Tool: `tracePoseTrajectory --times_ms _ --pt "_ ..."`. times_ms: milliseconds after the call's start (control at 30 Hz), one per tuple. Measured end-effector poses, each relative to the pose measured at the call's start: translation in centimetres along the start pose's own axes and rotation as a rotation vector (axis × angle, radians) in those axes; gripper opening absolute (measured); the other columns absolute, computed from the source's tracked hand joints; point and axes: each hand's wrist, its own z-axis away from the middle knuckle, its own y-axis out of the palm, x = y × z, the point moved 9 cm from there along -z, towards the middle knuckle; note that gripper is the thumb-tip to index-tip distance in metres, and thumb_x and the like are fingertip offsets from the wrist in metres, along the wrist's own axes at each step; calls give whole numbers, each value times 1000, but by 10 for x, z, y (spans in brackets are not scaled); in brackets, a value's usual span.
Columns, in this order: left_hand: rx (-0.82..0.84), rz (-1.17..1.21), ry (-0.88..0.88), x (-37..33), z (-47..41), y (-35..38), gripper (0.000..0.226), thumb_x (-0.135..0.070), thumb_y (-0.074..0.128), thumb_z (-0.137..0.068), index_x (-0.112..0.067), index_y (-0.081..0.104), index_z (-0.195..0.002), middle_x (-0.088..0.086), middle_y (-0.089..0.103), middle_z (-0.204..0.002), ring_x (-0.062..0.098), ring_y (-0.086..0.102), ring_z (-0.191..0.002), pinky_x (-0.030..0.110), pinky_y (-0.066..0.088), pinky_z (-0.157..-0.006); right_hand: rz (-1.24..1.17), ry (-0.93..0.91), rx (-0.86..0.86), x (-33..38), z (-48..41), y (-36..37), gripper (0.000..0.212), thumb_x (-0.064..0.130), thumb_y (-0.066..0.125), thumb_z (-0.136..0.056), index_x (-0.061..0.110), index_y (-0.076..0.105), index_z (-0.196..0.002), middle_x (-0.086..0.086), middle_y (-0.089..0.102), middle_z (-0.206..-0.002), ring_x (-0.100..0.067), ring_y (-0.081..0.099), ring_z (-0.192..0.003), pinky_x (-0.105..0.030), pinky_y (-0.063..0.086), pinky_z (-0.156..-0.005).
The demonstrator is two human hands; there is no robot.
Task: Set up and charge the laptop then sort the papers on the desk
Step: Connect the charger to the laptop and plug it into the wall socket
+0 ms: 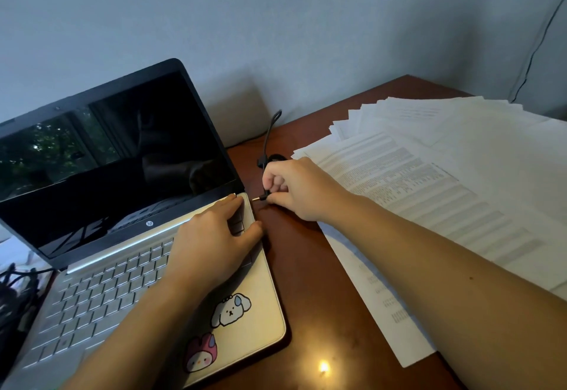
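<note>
A silver laptop (101, 291) stands open on the brown desk (310, 291), its screen dark. My left hand (211, 239) lies flat on the keyboard's right end, thumb hooked over the laptop's right edge. My right hand (294, 188) pinches the black charger plug (260, 197), whose metal tip points at the laptop's right side, a small gap away. The black charger cable (268, 135) runs from the plug up toward the wall. A spread of printed papers (429, 181) covers the desk's right half, under my right forearm.
Two cartoon stickers (230, 310) sit on the laptop's palm rest. A tangle of dark cables (15, 291) lies at the left edge. A thin wire (534, 49) hangs down the wall at the far right. A light glare (323, 367) shows on the near desk.
</note>
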Motion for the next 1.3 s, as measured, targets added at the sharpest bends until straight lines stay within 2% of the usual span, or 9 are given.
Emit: tracePoseTrajectory --times_ms 133,300,433,567,767,967,1133,1233,1300 --pt "-3 -5 -13 2 1 -2 60 -55 58 -93 -30 50 -147 -7 59 -144 16 57 -126 23 41 -91 29 -14 -16 3 -2 5 9 15 72 -88 22 65 -90 9 60 -79 -10 58 -76 -35 57 -73" --pt "-7 12 -25 -1 3 -4 47 -50 62 -93 -24 62 -131 -4 67 -130 18 62 -114 21 35 -80 44 -13 -7 2 -3 7 10 17 71 -88 24 64 -88 8 61 -79 -10 58 -76 -36 56 -73" --pt "0 18 -23 -1 3 -4 51 -51 61 -93 -26 59 -137 -6 63 -138 17 60 -120 21 37 -85 44 -16 1 3 -3 5 10 18 72 -88 25 64 -87 12 57 -76 -10 56 -75 -35 55 -72" --pt "14 6 -25 -1 3 -4 62 -55 59 -93 -31 49 -148 -11 53 -150 15 53 -132 26 42 -101 76 -14 6 6 -3 7 9 18 70 -89 25 65 -89 7 59 -81 -12 59 -78 -34 56 -73" --pt "22 3 -25 -3 4 -6 54 -52 59 -94 -27 56 -141 -7 60 -142 17 57 -125 27 44 -97 93 -13 10 7 -2 7 9 19 69 -90 26 64 -90 14 53 -74 -7 53 -73 -28 50 -70" --pt "26 -5 -22 -2 4 -4 51 -52 58 -95 -26 56 -139 -7 60 -141 16 56 -124 21 38 -88 320 33 -83 10 -2 7 13 35 64 -93 26 73 -96 2 66 -94 -17 54 -92 -31 47 -72" --pt "34 -16 21 3 4 2 46 -46 50 -102 -24 54 -142 -4 57 -145 18 54 -128 28 40 -101 500 -41 31 22 2 14 31 40 50 -100 23 75 -106 1 64 -101 -19 49 -101 -33 46 -81" --pt "55 -8 55 9 2 8 47 -37 38 -107 -27 42 -153 -6 43 -158 14 40 -145 26 29 -115 532 -43 78 23 11 15 43 46 38 -101 24 72 -116 2 60 -116 -20 45 -113 -37 41 -95" --pt "60 -17 65 11 1 10 48 -33 34 -109 -27 36 -156 -7 37 -161 12 33 -148 24 23 -118 529 19 120 21 18 20 61 57 24 -100 22 63 -131 0 46 -144 -23 29 -137 -42 25 -113"
